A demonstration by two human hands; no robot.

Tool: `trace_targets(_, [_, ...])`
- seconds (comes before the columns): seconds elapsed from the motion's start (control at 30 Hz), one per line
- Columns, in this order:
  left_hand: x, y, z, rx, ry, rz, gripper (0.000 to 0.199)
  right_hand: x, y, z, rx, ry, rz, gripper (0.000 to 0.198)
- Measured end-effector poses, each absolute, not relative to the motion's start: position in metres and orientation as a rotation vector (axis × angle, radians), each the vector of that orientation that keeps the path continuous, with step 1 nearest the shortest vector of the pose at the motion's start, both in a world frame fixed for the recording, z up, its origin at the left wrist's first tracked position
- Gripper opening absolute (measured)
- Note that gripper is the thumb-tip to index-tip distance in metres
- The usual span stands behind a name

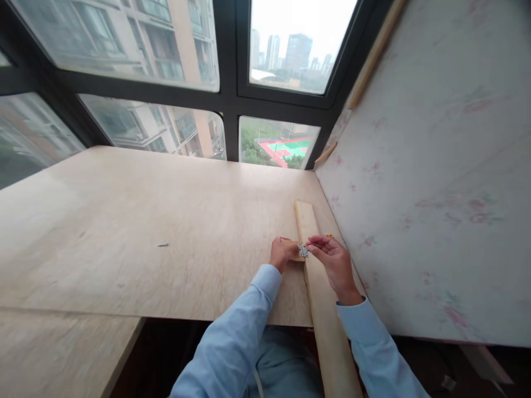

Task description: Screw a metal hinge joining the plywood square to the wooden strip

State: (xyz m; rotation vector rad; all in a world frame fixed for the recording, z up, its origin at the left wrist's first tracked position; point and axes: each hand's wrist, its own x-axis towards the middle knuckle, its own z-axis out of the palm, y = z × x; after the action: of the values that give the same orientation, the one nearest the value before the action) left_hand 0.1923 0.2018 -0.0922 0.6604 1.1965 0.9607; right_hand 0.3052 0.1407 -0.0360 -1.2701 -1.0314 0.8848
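Wooden plank (323, 301) lies lengthwise toward window (288, 50); left hand (284, 252) grips block (299, 258), right hand (334, 262) pinched

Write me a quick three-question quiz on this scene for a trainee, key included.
1. True or false: the long board lies between the loose nail or screw and the flowered wall.
2. Where is the small metal plate?
A) Beside the loose nail or screw
B) Against the window
C) Between the left hand and the right hand
3. Fill in the colour: both sleeves are light ____.

Key: 1. True; 2. C; 3. blue
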Motion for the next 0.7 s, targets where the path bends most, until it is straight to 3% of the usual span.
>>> trace_targets(0.7, [0.188,0.207,-0.086,0.656,1.230,0.938,0.039,0.328,0.156,-0.094,-1.310,-1.201,0.842,0.025])
